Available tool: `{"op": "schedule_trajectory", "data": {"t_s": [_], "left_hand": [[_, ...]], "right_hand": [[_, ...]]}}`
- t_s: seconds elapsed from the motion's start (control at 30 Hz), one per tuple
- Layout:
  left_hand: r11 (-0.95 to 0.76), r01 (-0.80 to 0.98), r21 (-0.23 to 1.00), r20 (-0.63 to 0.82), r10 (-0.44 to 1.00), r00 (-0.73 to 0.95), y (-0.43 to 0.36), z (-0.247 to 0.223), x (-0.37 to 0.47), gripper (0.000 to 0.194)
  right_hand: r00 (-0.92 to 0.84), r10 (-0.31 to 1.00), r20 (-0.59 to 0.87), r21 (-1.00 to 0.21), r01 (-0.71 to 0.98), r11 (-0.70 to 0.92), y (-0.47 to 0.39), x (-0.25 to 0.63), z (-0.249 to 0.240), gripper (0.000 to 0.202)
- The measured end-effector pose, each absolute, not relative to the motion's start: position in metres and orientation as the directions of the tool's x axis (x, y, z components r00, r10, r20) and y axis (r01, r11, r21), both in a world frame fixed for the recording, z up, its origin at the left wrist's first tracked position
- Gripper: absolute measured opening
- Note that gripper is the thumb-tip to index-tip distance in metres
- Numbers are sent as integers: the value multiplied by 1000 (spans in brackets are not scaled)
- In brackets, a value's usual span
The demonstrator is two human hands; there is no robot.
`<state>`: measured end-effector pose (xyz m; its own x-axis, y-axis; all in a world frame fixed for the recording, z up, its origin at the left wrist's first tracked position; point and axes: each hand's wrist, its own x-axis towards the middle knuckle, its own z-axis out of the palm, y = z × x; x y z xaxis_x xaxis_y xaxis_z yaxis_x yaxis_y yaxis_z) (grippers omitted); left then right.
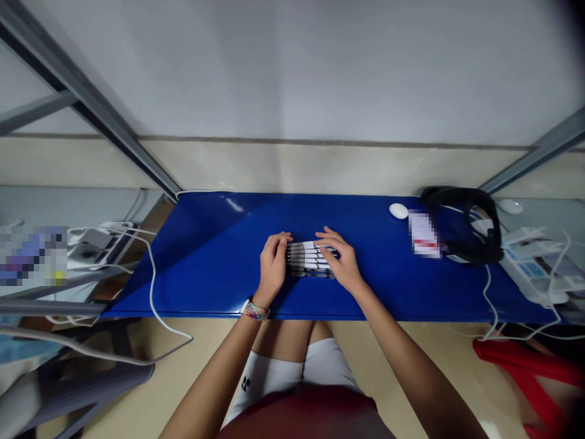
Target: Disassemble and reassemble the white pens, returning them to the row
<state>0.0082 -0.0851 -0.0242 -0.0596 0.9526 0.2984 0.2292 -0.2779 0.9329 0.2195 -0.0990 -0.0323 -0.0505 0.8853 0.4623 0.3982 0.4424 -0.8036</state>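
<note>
Several white and dark pens [309,257] lie side by side in a row on the blue table [205,256], pointing left and right. My left hand [274,262] is closed around the left ends of the row, its thumb along the near side of the fingers. At the right ends, my right hand [340,259] curves over the pens, with thumb and fingertips touching them. A watch and a colourful woven band [256,310] are on my left wrist.
Right of the hands are a white mouse [398,211], a white and red packet [424,233] and a black headset [475,225]. White cables [153,292] hang over the left edge. Side tables hold devices; metal posts stand at both back corners.
</note>
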Motion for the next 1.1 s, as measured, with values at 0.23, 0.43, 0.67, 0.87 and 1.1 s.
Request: {"op": "schedule_trajectory", "data": {"t_s": [0.23,0.43,0.67,0.87,1.1], "left_hand": [[-465,614,638,437,875,209,-147,-21,-16,24],[-557,685,469,412,824,388,-164,-21,-18,36],[-608,675,418,430,787,443,-163,-25,-19,34],[-600,676,428,436,792,427,-165,-24,-18,31],[-583,700,412,428,803,416,-165,-23,-17,31]], "right_hand": [[-358,766,534,-489,609,625,-155,211,-26,26],[-386,755,531,-413,659,628,-164,209,-29,24],[-315,782,537,-434,692,577,-163,209,-30,26],[-284,794,537,-450,700,554,-163,208,-32,19],[-277,793,542,-457,695,555,-161,209,-32,13]]}}
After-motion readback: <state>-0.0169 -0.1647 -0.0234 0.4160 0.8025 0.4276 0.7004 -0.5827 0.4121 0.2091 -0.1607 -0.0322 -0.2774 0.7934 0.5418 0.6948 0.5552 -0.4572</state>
